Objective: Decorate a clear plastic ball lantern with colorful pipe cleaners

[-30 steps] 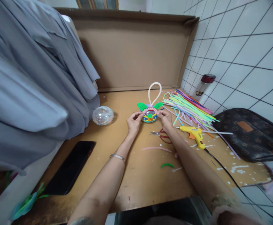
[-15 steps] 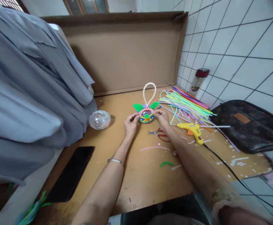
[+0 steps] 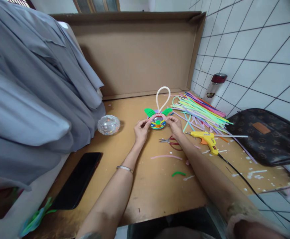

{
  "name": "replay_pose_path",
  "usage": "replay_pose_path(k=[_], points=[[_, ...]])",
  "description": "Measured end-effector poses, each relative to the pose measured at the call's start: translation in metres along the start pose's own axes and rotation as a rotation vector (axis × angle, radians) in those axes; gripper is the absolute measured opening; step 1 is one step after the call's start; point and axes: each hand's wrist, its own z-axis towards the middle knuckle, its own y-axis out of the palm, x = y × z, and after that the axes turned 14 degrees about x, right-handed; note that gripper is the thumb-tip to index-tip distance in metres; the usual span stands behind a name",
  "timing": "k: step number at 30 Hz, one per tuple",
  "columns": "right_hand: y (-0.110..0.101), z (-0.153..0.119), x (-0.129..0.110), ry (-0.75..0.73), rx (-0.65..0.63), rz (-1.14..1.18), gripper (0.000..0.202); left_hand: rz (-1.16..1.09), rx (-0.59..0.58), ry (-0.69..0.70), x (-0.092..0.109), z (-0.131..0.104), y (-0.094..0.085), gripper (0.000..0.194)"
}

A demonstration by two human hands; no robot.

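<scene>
A round, colourful ornament point(image 3: 158, 122) with two green leaf shapes, a pink braided edge and a white loop point(image 3: 163, 87) standing above it is held upright over the table. My left hand point(image 3: 142, 130) pinches its left edge, and my right hand point(image 3: 174, 126) pinches its right edge. Just below the right hand lie red-handled scissors point(image 3: 174, 143). A yellow glue gun point(image 3: 208, 139) rests to the right of my right hand. Left of my left hand sits a clear, bumpy ball point(image 3: 108, 125).
Coloured strips point(image 3: 199, 111) are heaped at the back right, near a red-lidded bottle point(image 3: 216, 86) and a brown bag point(image 3: 269, 136). A black phone point(image 3: 77, 181) lies front left beside grey cloth point(image 3: 42, 83). Cardboard point(image 3: 140, 53) stands behind.
The whole view has shifted slightly, so most things appear a little farther right. Both hands keep their hold on the ornament.
</scene>
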Motion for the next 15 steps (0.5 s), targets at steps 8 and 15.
replay_pose_path(k=[8,15], points=[[0.0,-0.0017,-0.0037,0.014,-0.008,-0.017,0.025,0.071,-0.017,0.095,-0.0023,0.0038,-0.0015,0.024],[0.0005,-0.0033,-0.0046,0.032,0.004,-0.003,0.024,0.053,-0.021,0.149,-0.0004,0.0051,-0.0005,0.023]])
